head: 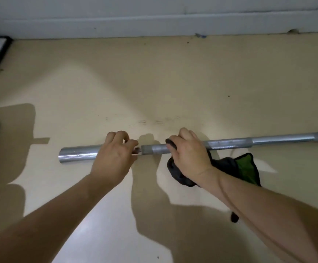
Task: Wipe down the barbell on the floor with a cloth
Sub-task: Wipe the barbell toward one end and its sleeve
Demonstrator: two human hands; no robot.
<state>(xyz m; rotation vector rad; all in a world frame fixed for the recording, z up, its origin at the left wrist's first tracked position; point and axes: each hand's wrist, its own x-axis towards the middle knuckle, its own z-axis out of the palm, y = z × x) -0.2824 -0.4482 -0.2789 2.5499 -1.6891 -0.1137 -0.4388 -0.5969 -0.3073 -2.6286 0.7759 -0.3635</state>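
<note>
**A:** Where's the barbell?

**B:** On the floor, long axis running left to right. Its thick sleeve ends just left of the left hand, and the shaft runs off past the right hand.

**A:** And each grip?

**B:** Left fingers are curled over the barbell where sleeve meets shaft. The right grip is closed round a dark cloth, pressing it on the shaft. The cloth's green-lined tail trails on the barbell's near side.

**A:** How does it look?

**B:** Dull grey, with a shinier sleeve. I'd judge the wipe should run rightward.
</note>
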